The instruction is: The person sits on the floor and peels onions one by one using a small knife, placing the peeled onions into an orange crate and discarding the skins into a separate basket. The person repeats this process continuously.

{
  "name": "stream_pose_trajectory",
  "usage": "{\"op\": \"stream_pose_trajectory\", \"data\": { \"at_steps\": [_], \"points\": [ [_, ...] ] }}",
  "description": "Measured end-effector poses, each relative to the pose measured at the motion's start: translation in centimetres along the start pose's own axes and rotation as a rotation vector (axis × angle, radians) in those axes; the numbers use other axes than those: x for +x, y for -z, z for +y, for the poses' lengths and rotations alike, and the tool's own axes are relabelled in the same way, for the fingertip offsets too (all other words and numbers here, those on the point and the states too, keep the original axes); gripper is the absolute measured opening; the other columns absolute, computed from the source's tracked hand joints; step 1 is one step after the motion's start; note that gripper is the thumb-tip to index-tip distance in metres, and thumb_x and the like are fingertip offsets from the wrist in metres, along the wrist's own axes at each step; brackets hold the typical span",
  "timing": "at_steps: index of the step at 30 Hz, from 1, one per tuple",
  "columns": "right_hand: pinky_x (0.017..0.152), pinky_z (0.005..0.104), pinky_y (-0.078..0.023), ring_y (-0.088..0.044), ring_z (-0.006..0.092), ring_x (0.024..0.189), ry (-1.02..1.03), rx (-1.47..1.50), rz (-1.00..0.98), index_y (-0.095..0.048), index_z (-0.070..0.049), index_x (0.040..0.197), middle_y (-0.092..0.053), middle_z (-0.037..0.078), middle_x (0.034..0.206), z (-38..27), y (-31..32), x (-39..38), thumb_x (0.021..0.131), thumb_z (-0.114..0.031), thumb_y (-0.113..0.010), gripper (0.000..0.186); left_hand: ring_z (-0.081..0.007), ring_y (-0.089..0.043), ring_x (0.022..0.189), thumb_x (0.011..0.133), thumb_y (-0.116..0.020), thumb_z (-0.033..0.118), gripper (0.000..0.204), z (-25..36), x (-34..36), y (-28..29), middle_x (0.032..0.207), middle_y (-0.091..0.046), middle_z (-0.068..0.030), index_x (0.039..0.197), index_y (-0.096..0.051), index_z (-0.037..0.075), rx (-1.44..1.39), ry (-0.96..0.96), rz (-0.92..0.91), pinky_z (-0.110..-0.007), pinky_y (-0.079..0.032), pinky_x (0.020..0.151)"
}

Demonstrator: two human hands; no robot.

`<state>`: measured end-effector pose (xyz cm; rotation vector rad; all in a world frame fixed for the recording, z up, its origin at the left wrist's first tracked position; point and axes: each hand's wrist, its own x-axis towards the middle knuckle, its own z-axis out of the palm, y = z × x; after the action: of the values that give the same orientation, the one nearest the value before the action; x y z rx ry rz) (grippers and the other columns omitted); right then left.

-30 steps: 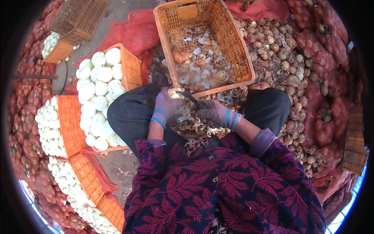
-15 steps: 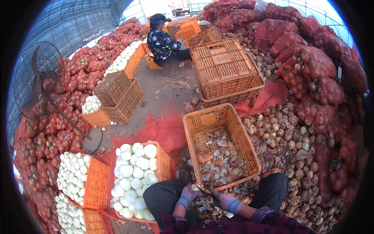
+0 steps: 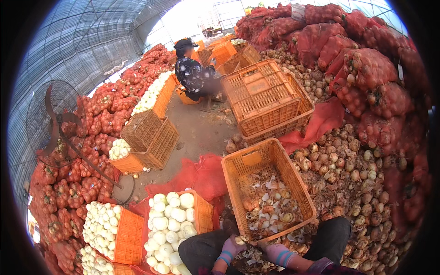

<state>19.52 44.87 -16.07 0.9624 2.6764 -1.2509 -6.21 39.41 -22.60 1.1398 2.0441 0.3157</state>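
Observation:
My left hand (image 3: 231, 249), in a pale purple glove with blue cuff stripes, is closed around a pale onion (image 3: 239, 239) at the near rim of an orange crate (image 3: 308, 199) that holds onion skins and scraps. My right hand (image 3: 275, 254), gloved likewise, is closed on a small knife (image 3: 259, 244), partly hidden and small in view, just right of the onion. Left of my knees stands a crate of white peeled onions (image 3: 172, 220). Unpeeled onions (image 3: 348, 160) lie loose to the right.
A co-worker (image 3: 192, 75) sits farther up beside stacked crates (image 3: 256, 91). A standing fan (image 3: 57, 117) is at left, near red mesh sacks (image 3: 91, 192). More sacks (image 3: 376, 68) are piled at right. A red mesh cloth (image 3: 197, 178) lies on the floor.
The view has tilted up from my lap to show the wider shed, so my hands now sit at the lower edge. Both stay at the crate's near end, still holding onion and knife.

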Motion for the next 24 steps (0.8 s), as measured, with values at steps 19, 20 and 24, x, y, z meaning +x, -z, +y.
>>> {"op": "stream_pose_trajectory", "data": {
  "at_steps": [19, 20, 24],
  "points": [
    [0.079, 0.0493, -0.056, -0.071, 0.0417, 0.088, -0.03, 0.264, -0.046, -0.024, -0.02, 0.163, -0.072, 0.022, 0.093, 1.7, -2.4, 0.9, 0.098, -0.035, -0.062, 0.076, -0.0143, -0.066, 0.074, 0.07, -0.09, 0.019, 0.069, 5.3, -4.5, 3.9, 0.095, -0.071, -0.0074, 0.128, -0.059, -0.002, -0.645, 0.139, -0.256, -0.027, -0.054, 0.06],
    [0.08, 0.0491, -0.056, -0.071, 0.042, 0.092, -0.042, 0.214, -0.079, -0.022, -0.021, 0.163, -0.072, 0.023, 0.095, 0.9, -1.1, 0.6, 0.098, -0.035, -0.061, 0.078, -0.0136, -0.066, 0.072, 0.07, -0.09, 0.019, 0.067, 6.1, -5.2, 4.4, 0.094, -0.071, -0.0069, 0.127, -0.06, -0.001, -0.668, 0.152, -0.348, -0.027, -0.054, 0.06],
    [0.079, 0.0444, -0.057, -0.072, 0.0354, 0.088, 0.048, 0.331, 0.034, -0.026, -0.018, 0.162, -0.071, 0.023, 0.097, -0.2, 0.2, 0.2, 0.096, -0.031, -0.065, 0.077, -0.012, -0.065, 0.071, 0.071, -0.09, 0.019, 0.061, 7.8, -7.0, 5.3, 0.093, -0.071, -0.0052, 0.122, -0.063, -0.001, -0.697, 0.166, -0.377, -0.027, -0.053, 0.06]
  ]
}}
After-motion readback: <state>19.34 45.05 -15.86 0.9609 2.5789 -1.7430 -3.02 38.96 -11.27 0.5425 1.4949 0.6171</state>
